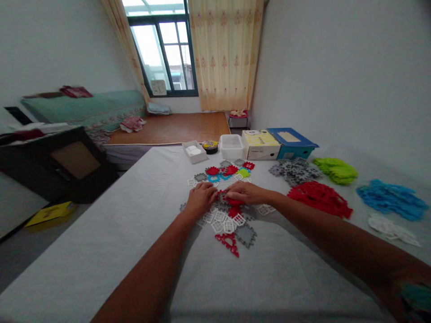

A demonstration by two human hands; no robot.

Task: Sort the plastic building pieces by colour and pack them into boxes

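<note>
My left hand (202,197) is closed, its fingertips at the left side of a red toothed plastic building piece (221,193). From the other side, my right hand (248,193) pinches the same piece between thumb and fingers. Under and around the hands lies a flat assembly of interlocking pieces. Its near part shows white lattice pieces (218,222), a grey toothed piece (246,235) and a red triangular piece (229,243). Farther off are another red piece (213,171), a blue ring-like piece (213,178) and a lime green piece (244,172). My hands hide part of the middle.
On the white-covered table (134,233), right side, lie piles of grey (296,171), red (319,198), lime green (336,170), blue (392,199) and white pieces (392,229). A white box (194,152), round tin (210,147), clear tub (230,147), yellow box (261,144) and blue box (292,142) line the far edge.
</note>
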